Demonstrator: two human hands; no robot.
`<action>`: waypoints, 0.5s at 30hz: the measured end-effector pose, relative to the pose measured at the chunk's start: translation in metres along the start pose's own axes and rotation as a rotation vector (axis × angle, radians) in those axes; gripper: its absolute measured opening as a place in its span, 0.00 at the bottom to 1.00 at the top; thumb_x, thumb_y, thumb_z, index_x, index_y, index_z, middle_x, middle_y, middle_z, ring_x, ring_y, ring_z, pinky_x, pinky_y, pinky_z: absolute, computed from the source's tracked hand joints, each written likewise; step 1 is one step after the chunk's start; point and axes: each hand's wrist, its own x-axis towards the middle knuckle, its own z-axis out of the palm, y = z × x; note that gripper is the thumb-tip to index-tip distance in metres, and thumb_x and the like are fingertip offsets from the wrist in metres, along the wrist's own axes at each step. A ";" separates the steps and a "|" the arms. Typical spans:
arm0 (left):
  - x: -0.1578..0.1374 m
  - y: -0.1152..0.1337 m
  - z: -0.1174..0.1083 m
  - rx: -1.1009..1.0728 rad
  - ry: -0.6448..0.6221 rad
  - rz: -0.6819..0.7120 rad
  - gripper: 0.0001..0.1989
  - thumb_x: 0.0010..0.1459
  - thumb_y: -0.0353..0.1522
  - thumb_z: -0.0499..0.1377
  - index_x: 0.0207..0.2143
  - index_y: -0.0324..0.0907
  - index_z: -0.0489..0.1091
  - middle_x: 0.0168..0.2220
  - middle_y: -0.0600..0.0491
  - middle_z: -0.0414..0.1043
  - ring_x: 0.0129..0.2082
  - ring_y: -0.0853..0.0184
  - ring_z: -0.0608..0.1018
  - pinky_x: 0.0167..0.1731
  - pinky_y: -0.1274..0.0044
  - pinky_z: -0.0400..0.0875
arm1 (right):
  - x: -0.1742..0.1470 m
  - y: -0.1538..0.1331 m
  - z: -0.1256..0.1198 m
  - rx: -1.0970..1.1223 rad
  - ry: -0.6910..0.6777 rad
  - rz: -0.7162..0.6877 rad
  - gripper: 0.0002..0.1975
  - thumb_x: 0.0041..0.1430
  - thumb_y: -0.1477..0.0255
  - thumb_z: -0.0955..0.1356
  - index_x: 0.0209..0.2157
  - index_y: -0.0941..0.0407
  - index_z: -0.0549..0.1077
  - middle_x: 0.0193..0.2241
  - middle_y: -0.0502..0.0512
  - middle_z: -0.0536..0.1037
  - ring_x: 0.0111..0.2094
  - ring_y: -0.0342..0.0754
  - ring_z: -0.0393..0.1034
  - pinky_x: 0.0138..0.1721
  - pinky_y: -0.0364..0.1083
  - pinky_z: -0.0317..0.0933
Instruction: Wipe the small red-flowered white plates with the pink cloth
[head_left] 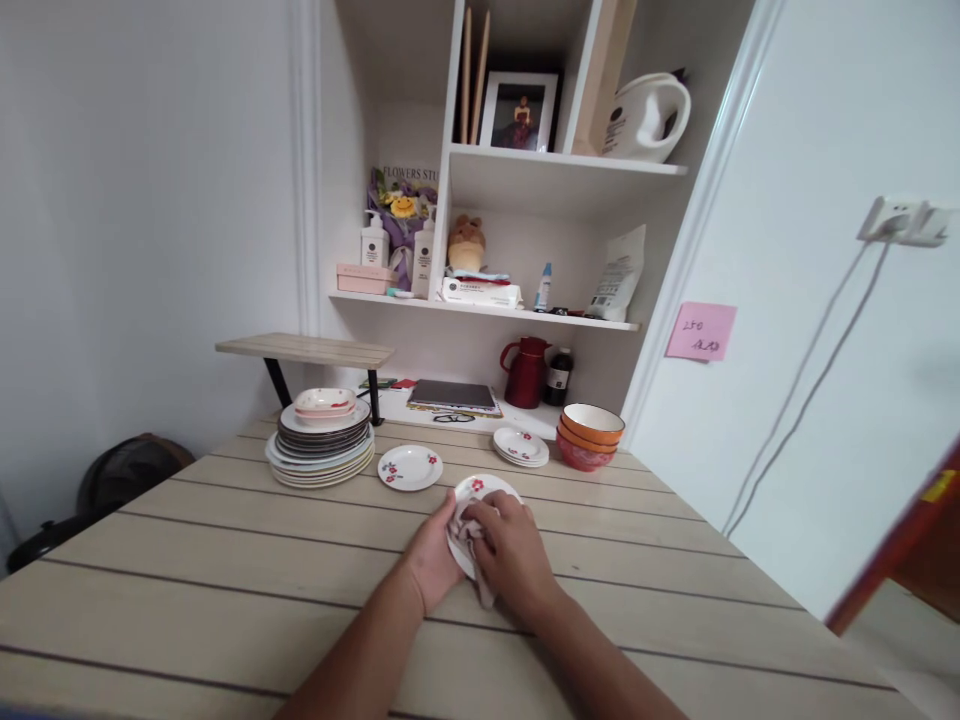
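Observation:
A small white plate (489, 485) with a red flower print is tilted up above the table in front of me. My left hand (435, 560) grips it by its left edge, thumb over the rim. Pressed against the plate's face is a pale crumpled cloth (466, 535), and my right hand (514, 548) is closed around it. One end of the cloth hangs below the plate. Beyond my hands lies a single flowered plate (410, 468) on the left, and a short stack of matching plates (520, 447) on the right.
At the left stands a tall stack of plates (321, 450) beside a small raised shelf (307, 348). Several nested bowls (589, 437) stand at the right. Behind them are a red jug (527, 373), a dark bottle (558, 377) and a laptop (453, 395) under the wall shelves.

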 end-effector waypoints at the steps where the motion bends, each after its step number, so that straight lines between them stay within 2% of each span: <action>1: 0.000 -0.003 0.001 0.018 0.002 -0.030 0.21 0.62 0.44 0.55 0.44 0.36 0.75 0.41 0.44 0.80 0.48 0.57 0.78 0.52 0.69 0.66 | 0.001 0.001 -0.001 0.000 0.021 0.010 0.16 0.54 0.79 0.65 0.42 0.50 0.76 0.41 0.55 0.73 0.44 0.51 0.65 0.45 0.49 0.53; 4: -0.001 -0.009 0.004 0.035 -0.039 -0.076 0.23 0.62 0.45 0.55 0.48 0.36 0.74 0.43 0.44 0.80 0.49 0.56 0.78 0.52 0.68 0.66 | 0.003 0.010 -0.005 -0.009 0.095 0.079 0.16 0.55 0.79 0.65 0.43 0.50 0.76 0.43 0.55 0.72 0.45 0.52 0.65 0.46 0.49 0.53; 7: 0.000 -0.009 0.004 0.007 -0.080 -0.049 0.26 0.63 0.45 0.54 0.54 0.36 0.70 0.48 0.42 0.78 0.52 0.56 0.76 0.55 0.68 0.63 | 0.004 0.023 -0.011 -0.045 0.138 0.170 0.16 0.56 0.78 0.65 0.43 0.50 0.76 0.44 0.56 0.72 0.46 0.52 0.65 0.46 0.49 0.54; 11: 0.005 0.000 -0.006 -0.066 -0.094 0.058 0.28 0.64 0.44 0.52 0.58 0.35 0.66 0.51 0.41 0.76 0.54 0.55 0.75 0.59 0.66 0.59 | 0.002 0.034 -0.013 -0.070 0.089 0.223 0.16 0.56 0.78 0.64 0.43 0.51 0.76 0.41 0.56 0.72 0.44 0.52 0.65 0.45 0.49 0.53; 15: 0.007 0.011 -0.016 -0.161 -0.089 0.224 0.27 0.65 0.44 0.49 0.61 0.39 0.63 0.52 0.44 0.75 0.54 0.56 0.75 0.60 0.63 0.58 | -0.001 0.026 -0.007 -0.048 0.007 0.156 0.16 0.56 0.78 0.64 0.44 0.50 0.76 0.41 0.55 0.73 0.43 0.51 0.65 0.45 0.49 0.51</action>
